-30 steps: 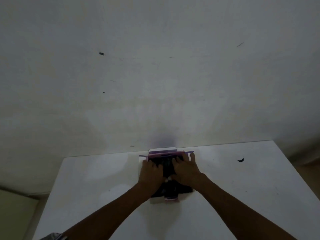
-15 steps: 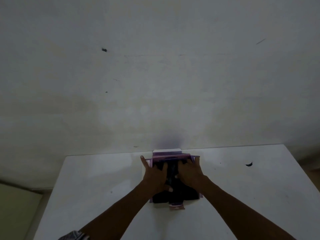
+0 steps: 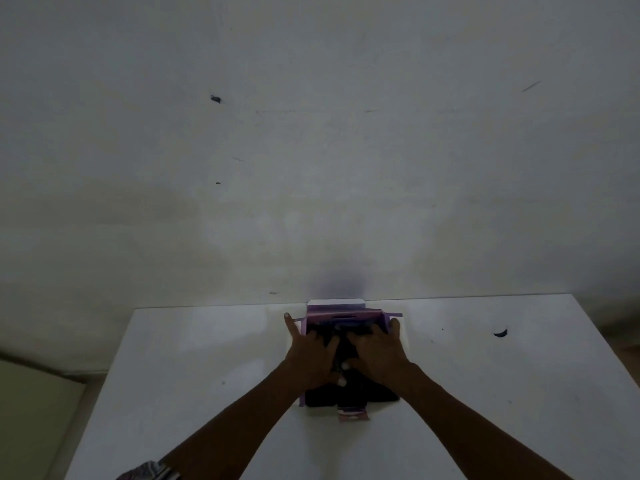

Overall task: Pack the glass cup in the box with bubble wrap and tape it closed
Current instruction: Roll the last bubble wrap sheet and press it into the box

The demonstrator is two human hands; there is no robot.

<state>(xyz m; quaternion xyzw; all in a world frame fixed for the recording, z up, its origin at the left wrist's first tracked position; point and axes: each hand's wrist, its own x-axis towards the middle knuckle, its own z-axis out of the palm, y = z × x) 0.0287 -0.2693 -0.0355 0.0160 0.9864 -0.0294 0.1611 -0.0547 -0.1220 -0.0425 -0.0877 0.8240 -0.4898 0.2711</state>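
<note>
A purple-edged box (image 3: 346, 315) with a dark top lies on the white table (image 3: 194, 362) near its far edge, its far flap standing up. My left hand (image 3: 310, 353) presses flat on the left half of the box, index finger stretched along the left edge. On the right half lies my right hand (image 3: 375, 351), fingers spread. A strip of patterned tape (image 3: 352, 413) hangs over the box's near side. The glass cup and bubble wrap are hidden; the light is dim.
A small dark scrap (image 3: 500, 333) lies on the table at the right. A bare pale wall (image 3: 311, 150) rises right behind the table's far edge. The floor (image 3: 31, 410) shows at the lower left.
Both hands have spread wider on the box top; my left index finger now stretches out along the left edge. The view has tilted a little.
</note>
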